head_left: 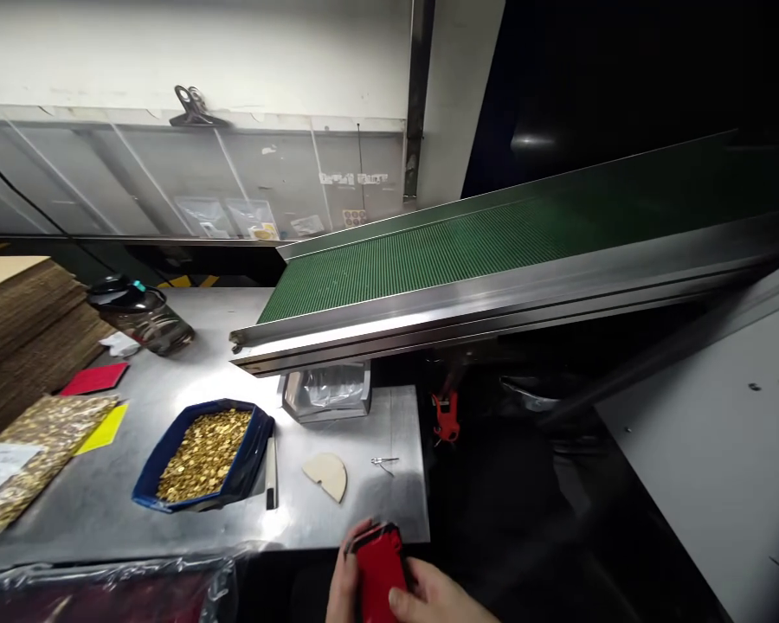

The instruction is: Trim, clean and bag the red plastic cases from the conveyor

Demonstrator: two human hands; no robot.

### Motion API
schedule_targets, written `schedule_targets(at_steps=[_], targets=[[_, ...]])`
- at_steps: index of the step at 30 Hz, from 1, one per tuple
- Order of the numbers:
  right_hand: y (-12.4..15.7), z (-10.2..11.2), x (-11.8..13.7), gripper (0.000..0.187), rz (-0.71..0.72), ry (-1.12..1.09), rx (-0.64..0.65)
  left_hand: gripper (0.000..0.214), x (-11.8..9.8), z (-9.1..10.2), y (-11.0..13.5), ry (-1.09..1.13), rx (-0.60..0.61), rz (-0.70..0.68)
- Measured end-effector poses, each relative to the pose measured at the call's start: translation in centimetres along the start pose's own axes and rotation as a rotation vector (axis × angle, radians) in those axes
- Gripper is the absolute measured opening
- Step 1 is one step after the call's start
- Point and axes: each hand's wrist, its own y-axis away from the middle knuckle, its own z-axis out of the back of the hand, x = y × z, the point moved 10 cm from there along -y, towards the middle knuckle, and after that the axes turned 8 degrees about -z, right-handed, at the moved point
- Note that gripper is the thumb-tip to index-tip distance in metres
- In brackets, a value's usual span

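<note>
At the bottom of the head view, just off the table's front edge, a red flat piece with a dark upper rim (pixel 382 575) is held between both hands. My left hand (pixel 343 578) wraps round its left side, the fingers behind it. On the right side, my right hand (pixel 442 595) grips it with the thumb across the front. Whether it is a pouch or a case I cannot make out. On the steel table (pixel 299 528) beyond lie a beige fan-shaped piece (pixel 326 476), small metal tweezers or clips (pixel 383 464) and a box cutter (pixel 271 474).
A blue bin (pixel 152 463) holds many small gold-coloured pieces. Behind it a green conveyor belt (pixel 395 264) slopes up rightward over a clear tray (pixel 328 394). Left stand a dark bottle (pixel 146 320), stacked cardboard (pixel 32 320) and a bag of gold pieces (pixel 45 450).
</note>
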Motion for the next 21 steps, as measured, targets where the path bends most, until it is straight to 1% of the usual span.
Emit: schedule_targets(at_steps=[2,4,5,7,9,10,12,14,17,19,21], targets=[[-0.9,1.2,-1.7,0.077,-0.048,-0.130,-0.094,0.070,-0.8,-1.2,-0.9,-0.240,0.033,-0.078],[-1.7,2.5,-3.2,0.081,-0.107,-0.168,-0.181,0.070,-2.2,-1.7,-1.5,-0.480,0.032,-0.155],[-2.1,3.1,-3.6,0.083,-0.124,-0.167,-0.216,0.068,-3.3,-1.6,-1.7,-0.589,0.015,-0.208],[-2.5,4.0,-3.8,0.084,-0.127,-0.154,-0.258,0.060,-6.3,-1.4,-1.7,-0.767,-0.050,-0.357],[-2.9,4.1,-3.4,0.083,-0.119,-0.155,-0.255,0.048,-9.6,-1.7,-1.4,-0.890,-0.092,-0.532],[-3.0,4.0,-3.1,0.083,-0.111,-0.159,-0.248,0.041,-11.0,-2.2,-1.4,-0.938,-0.085,-0.605],[-3.2,3.4,-2.3,0.084,-0.091,-0.173,-0.240,0.034,-13.2,-3.5,-2.1,-1.008,-0.032,-0.711],[-3.5,2.7,-1.7,0.085,-0.057,-0.226,-0.224,0.034,-15.0,-4.7,-3.8,-1.048,0.023,-0.759],[-4.0,2.1,-1.5,0.085,0.014,-0.300,-0.225,0.036,-17.6,-6.4,-7.7,-1.084,0.066,-0.818],[-4.1,2.7,-1.8,0.089,0.059,-0.248,-0.293,0.037,-19.4,-7.6,-10.7,-1.119,0.083,-0.867],[-3.8,3.6,-2.4,0.088,0.069,-0.133,-0.372,0.038,-21.0,-8.9,-13.8,-1.170,0.096,-0.896]])
